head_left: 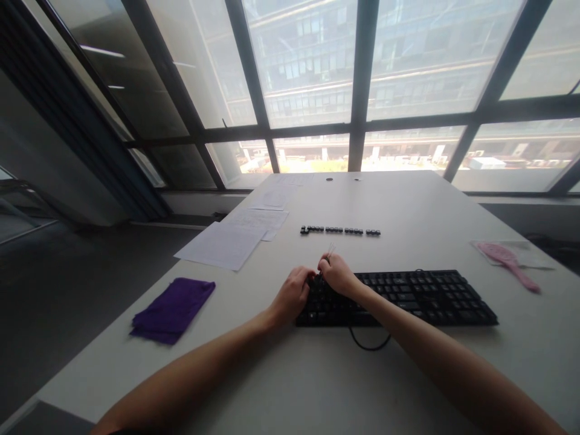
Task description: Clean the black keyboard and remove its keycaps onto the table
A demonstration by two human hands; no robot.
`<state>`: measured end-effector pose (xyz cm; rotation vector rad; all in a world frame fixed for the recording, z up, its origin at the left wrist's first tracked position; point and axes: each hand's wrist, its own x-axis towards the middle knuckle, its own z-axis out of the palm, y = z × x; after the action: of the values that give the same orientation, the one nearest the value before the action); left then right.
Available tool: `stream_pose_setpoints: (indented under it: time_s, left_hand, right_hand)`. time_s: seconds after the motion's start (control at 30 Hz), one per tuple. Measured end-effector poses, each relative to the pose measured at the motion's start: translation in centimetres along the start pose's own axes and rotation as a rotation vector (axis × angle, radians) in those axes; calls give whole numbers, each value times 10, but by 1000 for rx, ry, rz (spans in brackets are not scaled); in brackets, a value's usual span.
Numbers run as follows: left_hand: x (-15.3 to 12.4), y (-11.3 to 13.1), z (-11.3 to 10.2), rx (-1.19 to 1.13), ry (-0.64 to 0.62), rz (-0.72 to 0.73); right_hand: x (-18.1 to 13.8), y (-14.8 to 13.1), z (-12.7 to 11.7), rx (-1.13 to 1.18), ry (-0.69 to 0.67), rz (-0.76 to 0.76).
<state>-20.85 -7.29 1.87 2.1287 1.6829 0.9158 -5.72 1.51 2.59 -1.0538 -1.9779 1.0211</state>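
Observation:
A black keyboard (pixel 426 296) lies on the white table in front of me. My right hand (pixel 338 273) is closed above its upper left part, pinching a thin wire keycap puller (pixel 331 248) whose wire ends stick up past the fingers. My left hand (pixel 292 295) rests at the keyboard's upper left corner with curled fingers, the fingertips close to those of my right hand. What lies between the left fingertips is hidden. Beyond the hands, black keycaps (pixel 334 229) sit in a row, with one more in front at the left end.
A folded purple cloth (pixel 174 309) and white paper sheets (pixel 222 244) lie along the left side. At the right are a pink hairbrush (pixel 507 263) and a clear plastic bag (pixel 530 254). A black cable (pixel 369 348) loops out at the keyboard's front. Windows stand behind the table.

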Motion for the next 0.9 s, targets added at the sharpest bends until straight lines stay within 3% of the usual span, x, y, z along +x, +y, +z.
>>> stream_pose_setpoints:
  time_s: [0.5,0.73,0.9]
  left_hand:
    - [4,-1,-1,-3,-16,11]
    - [4,-3,1,45,-17,26]
    - [4,-1,-3,17,-38,86]
  right_hand:
    - [17,5,6,-70,-72,92]
    - [-10,1,2,-96,-2,-163]
    - [-20,1,2,-88,48,-171]
